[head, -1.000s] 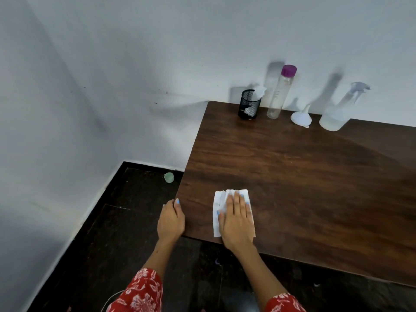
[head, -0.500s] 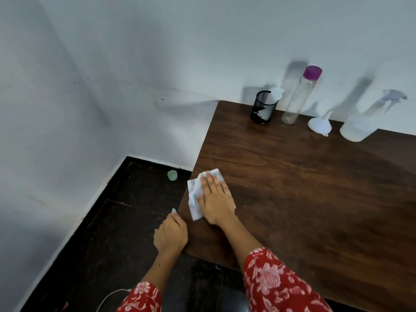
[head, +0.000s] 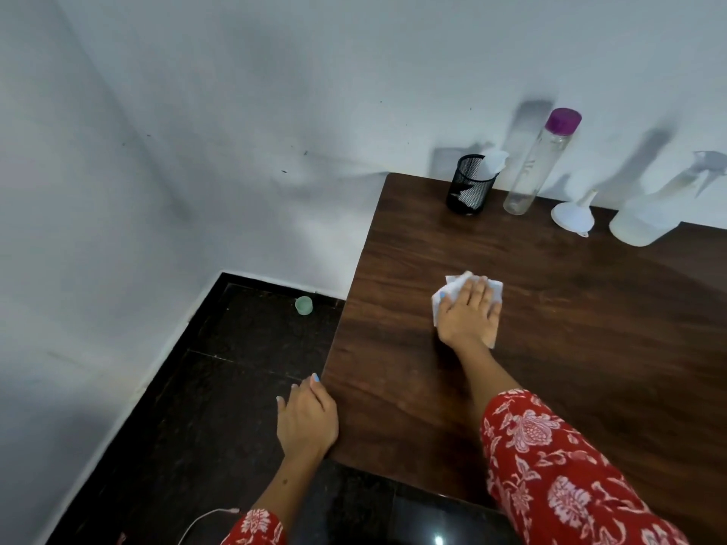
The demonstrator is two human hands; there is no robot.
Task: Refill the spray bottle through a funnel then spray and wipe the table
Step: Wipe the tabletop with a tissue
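Observation:
My right hand lies flat on a white cloth, pressing it onto the dark wooden table left of its middle. My left hand rests at the table's near left corner, fingers loose and holding nothing. At the back right against the wall stands the clear spray bottle with liquid in it. A white funnel lies on its side just left of it. A tall clear bottle with a purple cap stands left of the funnel.
A black mesh cup with white paper in it stands at the table's back left corner. White walls close off the back and the left. A small green cap lies on the dark floor left of the table, and a white cable trails near my left sleeve.
My right hand has slid the cloth from the near edge away and then rightward toward the table's middle. My left hand stays at the near left corner.

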